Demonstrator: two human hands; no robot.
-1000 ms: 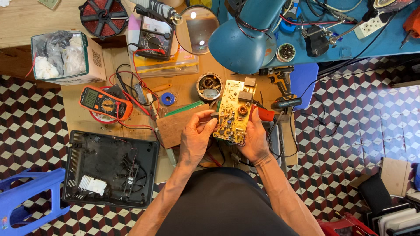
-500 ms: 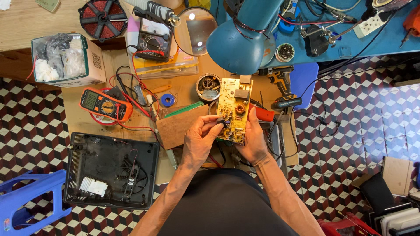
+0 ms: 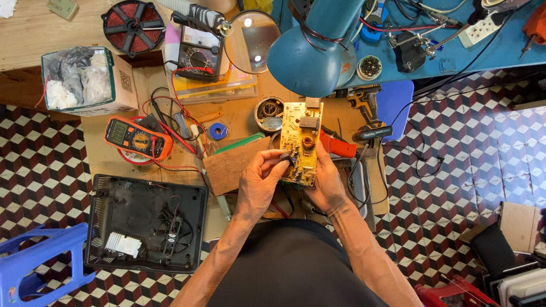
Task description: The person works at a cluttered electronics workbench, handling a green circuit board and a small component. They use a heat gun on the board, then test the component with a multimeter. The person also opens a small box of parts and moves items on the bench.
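One blue plastic stool (image 3: 34, 256) stands at far left, beside one open black appliance casing (image 3: 147, 223). Two multimeters lie on the bench: one orange (image 3: 136, 138), one black (image 3: 199, 54). The left hand (image 3: 259, 185) pinches a small dark component on the one yellow circuit board (image 3: 301, 142); the right hand (image 3: 329, 185) grips the board's right edge, holding it above the bench.
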